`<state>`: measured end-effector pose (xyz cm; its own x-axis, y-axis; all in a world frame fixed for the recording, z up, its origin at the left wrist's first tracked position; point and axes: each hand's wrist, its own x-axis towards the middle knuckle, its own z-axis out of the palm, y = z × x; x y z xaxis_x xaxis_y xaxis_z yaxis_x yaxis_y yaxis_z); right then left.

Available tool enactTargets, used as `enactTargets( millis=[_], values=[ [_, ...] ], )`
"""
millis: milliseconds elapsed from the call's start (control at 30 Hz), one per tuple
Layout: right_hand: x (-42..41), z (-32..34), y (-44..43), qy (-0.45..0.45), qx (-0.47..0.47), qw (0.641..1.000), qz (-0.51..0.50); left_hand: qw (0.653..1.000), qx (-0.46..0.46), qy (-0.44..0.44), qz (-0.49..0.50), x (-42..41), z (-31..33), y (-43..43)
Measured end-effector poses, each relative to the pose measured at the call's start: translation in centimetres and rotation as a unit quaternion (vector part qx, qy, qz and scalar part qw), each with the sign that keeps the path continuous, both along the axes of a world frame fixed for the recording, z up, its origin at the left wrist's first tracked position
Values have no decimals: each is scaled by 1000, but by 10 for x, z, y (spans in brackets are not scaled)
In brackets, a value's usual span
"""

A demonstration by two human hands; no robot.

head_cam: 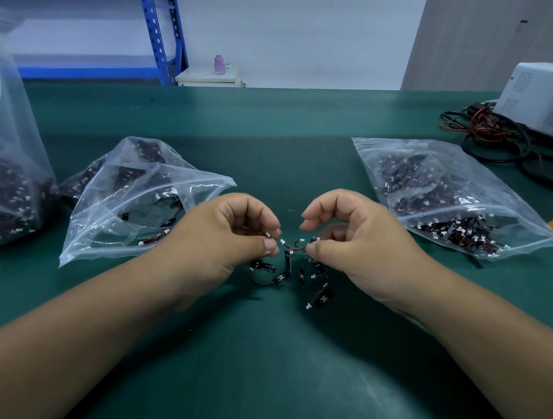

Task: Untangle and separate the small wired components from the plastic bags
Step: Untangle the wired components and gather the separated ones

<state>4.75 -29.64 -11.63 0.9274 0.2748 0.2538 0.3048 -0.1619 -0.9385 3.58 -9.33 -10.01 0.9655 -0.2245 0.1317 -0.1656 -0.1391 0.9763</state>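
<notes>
Even overhead light (wide-angle bending at edges).

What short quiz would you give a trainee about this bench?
1. True or false: the left hand and right hand both pinch the tangle.
2. Which bag lies nearest the white box? A left, B middle, C right.
3. Fill in: the mat is ___.
Key: 1 true; 2 C, the right bag; 3 green.

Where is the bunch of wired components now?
Head view, centre: the bunch of wired components is held between left hand and right hand, over the green table.
</notes>
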Motion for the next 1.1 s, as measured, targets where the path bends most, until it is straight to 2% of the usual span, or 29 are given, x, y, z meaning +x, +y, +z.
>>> enactTargets(
  millis=[167, 333, 433, 700, 1100],
  values=[
    [-2, 1, 1, 28, -15, 999, 43, 999, -51, 3, 13, 2, 0, 0],
    [-1, 0, -1, -43, -130, 990, 14, 995, -96, 21, 6, 3, 0, 2],
    [-2, -1, -2, -81, -157, 984, -28, 994, -107, 32, -8, 2, 0, 2],
    [2, 0, -4, -123, -130, 979, -94, 994, -101, 28, -3, 2, 1, 4],
    [1, -1, 1, -130, -81, 983, -100, 995, -93, 26, -13, 1, -1, 2]
  ],
)
